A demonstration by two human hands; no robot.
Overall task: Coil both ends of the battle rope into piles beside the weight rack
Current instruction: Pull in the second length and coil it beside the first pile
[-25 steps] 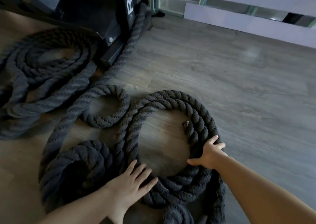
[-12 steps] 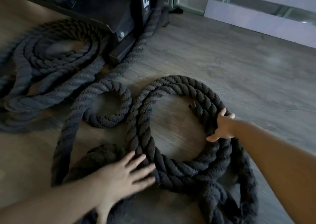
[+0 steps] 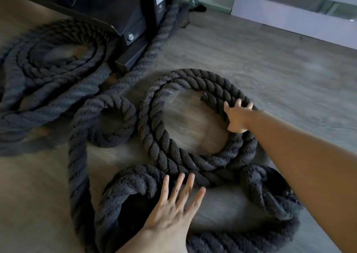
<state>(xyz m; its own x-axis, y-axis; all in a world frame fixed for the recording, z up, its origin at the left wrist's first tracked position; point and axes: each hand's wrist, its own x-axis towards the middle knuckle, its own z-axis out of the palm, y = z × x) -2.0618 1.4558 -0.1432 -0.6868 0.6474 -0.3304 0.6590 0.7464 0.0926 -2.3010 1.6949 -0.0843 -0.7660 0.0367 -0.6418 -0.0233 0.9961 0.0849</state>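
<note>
Two hands: both bare, reaching forward and down over a grey wood-plank floor (image 3: 270, 63).
Left hand (image 3: 173, 210): nearest, flat with fingers spread wide, fingertips touching the near edge of the rope; gripping nothing.
Right hand (image 3: 237, 117): farther out on a long bare forearm, laid on the right side of the round loop, fingers draped over the strands, thumb on the inner side. Whether it grips or only presses cannot be told.
Thick black twisted battle rope (image 3: 160, 146): lies on the floor in loose loops, a fuzzy fold nearest, then a double-strand ring, with a small curl just to its left.
Rope end (image 3: 204, 97): cut tip inside the ring, just beyond the right hand.
Coiled pile (image 3: 48, 74): same rope, wound in several turns at far left, touching the rack's foot; blurred.
Black metal weight rack (image 3: 123, 11): farthest, at top, with white lettering and a bolt; a rope strand runs up along its right side.
White wall panel (image 3: 289, 18): far right, behind the floor.
</note>
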